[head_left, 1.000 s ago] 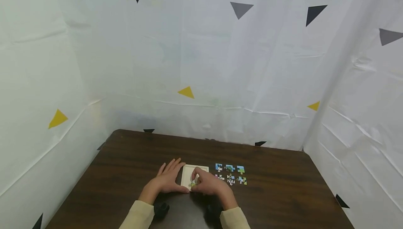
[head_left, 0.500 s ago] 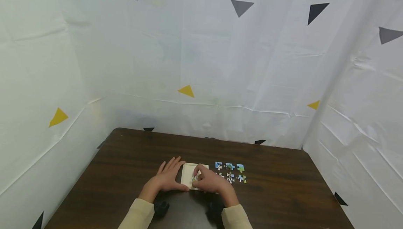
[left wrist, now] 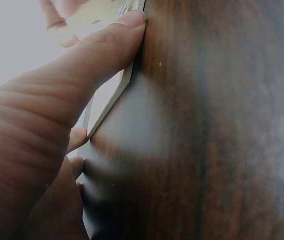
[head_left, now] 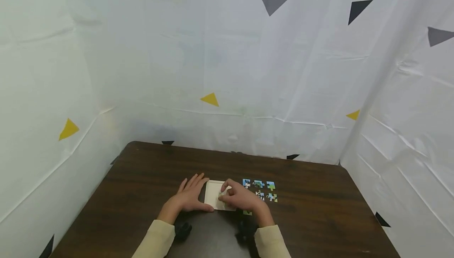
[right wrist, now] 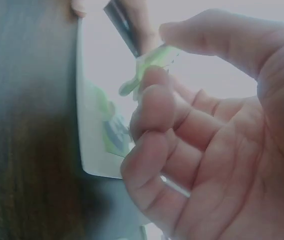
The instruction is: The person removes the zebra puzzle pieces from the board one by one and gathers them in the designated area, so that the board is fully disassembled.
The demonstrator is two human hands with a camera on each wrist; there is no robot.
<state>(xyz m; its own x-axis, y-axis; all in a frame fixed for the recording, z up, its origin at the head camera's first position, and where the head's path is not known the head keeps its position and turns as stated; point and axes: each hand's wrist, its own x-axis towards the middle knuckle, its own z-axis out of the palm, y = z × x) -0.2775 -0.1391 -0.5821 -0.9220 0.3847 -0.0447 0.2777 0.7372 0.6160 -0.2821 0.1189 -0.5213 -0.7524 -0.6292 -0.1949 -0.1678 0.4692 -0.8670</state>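
In the right wrist view, my right hand (right wrist: 207, 120) pinches a greenish jigsaw puzzle piece (right wrist: 157, 61) between thumb and fingers, tilted above a pale puzzle tray (head_left: 213, 190). Other puzzle pieces (right wrist: 112, 125) lie inside the tray along one edge, washed out by glare. My left hand (head_left: 191, 197) is spread at the tray's left side in the head view. Its thumb rests along the near edge and its index fingertip is by the far left corner. From the head view, my right hand (head_left: 242, 199) covers the tray's right part.
Several loose puzzle pieces (head_left: 258, 184) lie in rows on the dark wooden table (head_left: 312, 210), right of the tray. One green piece (head_left: 247, 212) shows beside the right wrist. A white sheet with coloured triangles (head_left: 227, 65) surrounds the table.
My right hand has moved a little right and away from the tray's near edge, pinching the piece. The green piece beside the right wrist has come into view. The left hand stays put.
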